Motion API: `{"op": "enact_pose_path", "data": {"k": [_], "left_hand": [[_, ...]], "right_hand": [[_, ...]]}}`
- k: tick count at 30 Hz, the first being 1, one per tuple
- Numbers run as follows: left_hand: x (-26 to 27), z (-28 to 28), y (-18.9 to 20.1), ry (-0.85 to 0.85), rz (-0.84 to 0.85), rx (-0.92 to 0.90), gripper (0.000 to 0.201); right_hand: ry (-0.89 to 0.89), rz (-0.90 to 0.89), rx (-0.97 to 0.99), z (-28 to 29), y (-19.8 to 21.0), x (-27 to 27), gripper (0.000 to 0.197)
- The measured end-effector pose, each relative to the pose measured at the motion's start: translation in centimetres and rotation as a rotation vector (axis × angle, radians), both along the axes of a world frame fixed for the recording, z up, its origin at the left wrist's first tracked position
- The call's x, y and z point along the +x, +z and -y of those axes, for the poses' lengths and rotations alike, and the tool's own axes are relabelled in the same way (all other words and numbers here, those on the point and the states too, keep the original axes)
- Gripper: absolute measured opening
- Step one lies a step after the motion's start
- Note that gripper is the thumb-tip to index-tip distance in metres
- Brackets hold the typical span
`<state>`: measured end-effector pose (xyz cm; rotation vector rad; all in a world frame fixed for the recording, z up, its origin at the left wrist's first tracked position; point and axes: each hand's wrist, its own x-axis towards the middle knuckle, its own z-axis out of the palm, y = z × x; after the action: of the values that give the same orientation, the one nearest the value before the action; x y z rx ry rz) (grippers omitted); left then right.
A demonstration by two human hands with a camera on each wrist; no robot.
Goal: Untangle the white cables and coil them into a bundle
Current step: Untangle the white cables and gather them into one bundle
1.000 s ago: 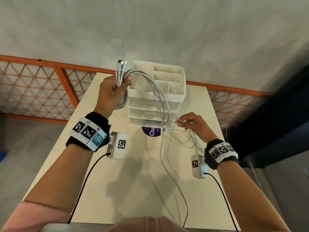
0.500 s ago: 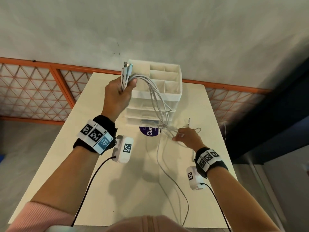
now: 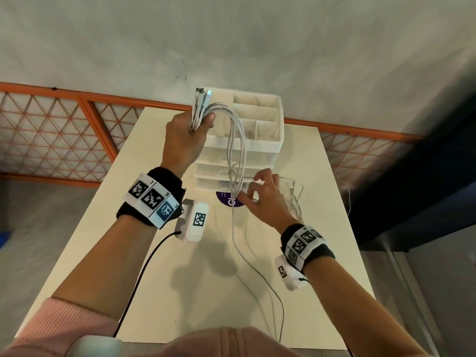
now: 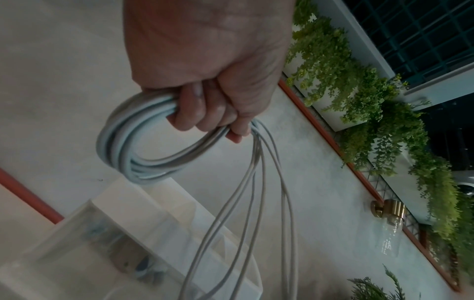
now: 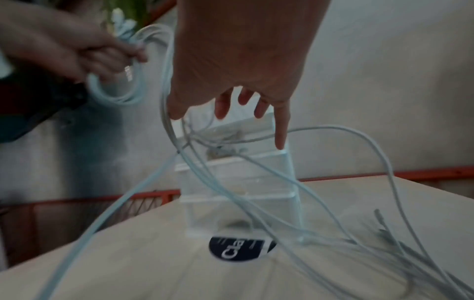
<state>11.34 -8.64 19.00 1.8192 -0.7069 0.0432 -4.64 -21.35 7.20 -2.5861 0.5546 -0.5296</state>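
cables half coiled above the drawer organizer

my left hand (image 3: 184,140) is a fist, fingers (image 4: 202,109) curled tight round the white cables (image 3: 237,140). from the left wrist view, several turns of cord form a small loop (image 4: 133,146) that comes out under my knuckles and runs back in by the thumb. the plug ends (image 3: 202,95) stick up out of the top of my fist, above the back left corner of the white drawer organizer (image 3: 260,130).

from the fist the strands arch over the organizer's left compartments and hang down its front face. there my right hand (image 3: 265,199) is spread, fingers (image 5: 280,130) straight and apart, curled round nothing; the thumb sits right at the hanging strands, and i cannot tell if it touches them. more slack loops out to the right of the organizer's bottom drawer, past my right hand.

below my right hand one strand drops to the cream table (image 3: 159,253) in front of the organizer and trails toward the near edge. a round dark sticker (image 5: 241,248) lies on the table at the organizer's front foot.
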Motion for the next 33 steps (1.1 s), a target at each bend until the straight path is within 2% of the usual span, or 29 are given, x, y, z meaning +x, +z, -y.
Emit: {"op": "enact_pose_path", "data": {"k": [2,5,7,12,17,22,25,27,29,31,33], "left_hand": [[-0.2,0.2,-0.2,0.005,0.016,0.016,0.031],[-0.3,0.2,-0.3,0.024,0.0,0.015,0.03],[-0.4,0.1,-0.3,0.029,0.004,0.014,0.029],[0.5,-0.6,-0.1,0.098,0.006,-0.046,0.032],[1.7,-1.8,-1.0,0.185,0.021,-0.04,0.034],[0.5,-1.4,-1.0,0.203,0.007,-0.067,0.027],[1.5,-1.6,-0.2,0.229,0.012,-0.152,0.036],[1.8,-1.8,0.6,0.203,0.052,-0.189,0.033],[1.7,-1.8,1.2,0.173,0.076,-0.202,0.028],[1.5,-1.7,1.3,0.14,0.075,-0.213,0.028],[1.3,-1.6,1.0,0.102,0.086,-0.192,0.03]], "right_hand": [[0.051,-0.074,0.063,-0.8,-1.3,0.4,0.038],[0.15,-0.293,0.212,-1.8,-2.0,0.9,0.02],[0.152,-0.346,0.22,-2.2,-1.9,1.2,0.024],[0.05,-0.317,0.113,-0.5,-2.7,0.5,0.021],[-0.142,-0.313,0.009,3.6,-2.6,-2.1,0.021],[-0.346,-0.212,-0.06,7.5,0.6,-3.1,0.01],[-0.471,-0.136,-0.099,9.4,2.5,-4.1,0.014],[-0.532,-0.048,-0.081,10.3,3.7,-4.5,0.015],[-0.51,0.029,-0.069,10.8,4.4,-4.6,0.014],[-0.407,0.045,-0.048,10.8,4.5,-4.4,0.012],[-0.291,-0.152,0.077,10.3,4.2,-4.2,0.017]]}}
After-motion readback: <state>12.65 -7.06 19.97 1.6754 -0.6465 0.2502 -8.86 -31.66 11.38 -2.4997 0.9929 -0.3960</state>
